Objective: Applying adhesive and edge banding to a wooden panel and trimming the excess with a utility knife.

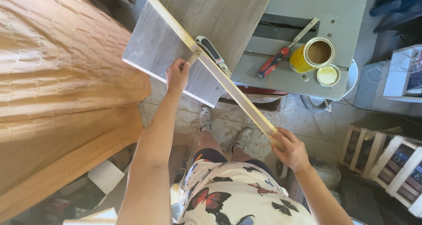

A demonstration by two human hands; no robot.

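Observation:
A long pale wooden strip (228, 82) runs diagonally from the top left down to my right hand (290, 151), which grips its near end. My left hand (178, 74) holds a small brush handle (193, 58) against the strip where it crosses a grey wood-grain board (158, 49). A utility knife (213, 54) lies on the board just beyond the strip. An open yellow can (313, 54) of brown liquid stands on the grey table (307, 14), with its lid (327, 75) beside it and a red-handled screwdriver (277, 60) to its left.
A large tan quilted cover (61, 84) fills the left side. White and wooden crates (387, 159) stand at the lower right, a white box (402, 73) at the right edge. My legs and shoes (222, 130) stand on the tiled floor below the board.

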